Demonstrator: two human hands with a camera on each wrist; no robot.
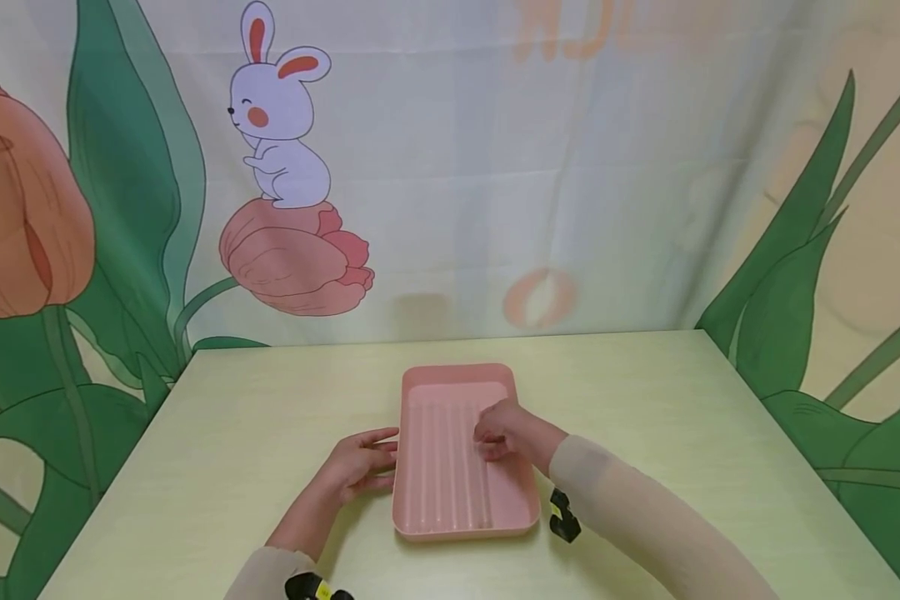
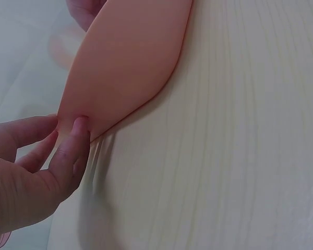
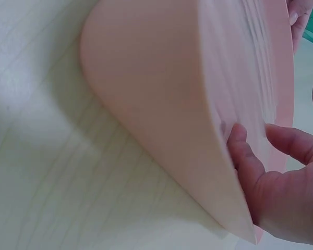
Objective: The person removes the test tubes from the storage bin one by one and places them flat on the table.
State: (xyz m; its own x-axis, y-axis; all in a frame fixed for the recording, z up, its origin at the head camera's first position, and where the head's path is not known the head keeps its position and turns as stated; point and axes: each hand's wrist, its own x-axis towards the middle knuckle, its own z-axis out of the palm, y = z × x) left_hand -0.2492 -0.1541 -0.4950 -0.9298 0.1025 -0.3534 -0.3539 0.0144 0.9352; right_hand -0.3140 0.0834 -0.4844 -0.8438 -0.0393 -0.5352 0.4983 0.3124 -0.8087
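Note:
A pink tray [image 1: 510, 500] lies on the table. Several long translucent strips [image 1: 442, 475] run lengthwise inside it; their exact kind is not clear. My left hand [image 1: 362, 467] rests at the tray's left side, its spread fingers and thumb touching the outer wall [image 2: 125, 62]. My right hand [image 1: 506, 431] reaches in over the right side. Its bent thumb and forefinger pinch the rightmost translucent strip, with the fingertips partly hiding it. In the right wrist view, the thumb [image 3: 245, 153] is just inside the tray's rim.
The pale wood-grain table [image 1: 285, 417] extends around the tray on all sides. A printed curtain [image 1: 450, 167] with a rabbit and tulips hangs behind the table's back edge. Black wrist devices [image 1: 565, 517] sit by both sleeves.

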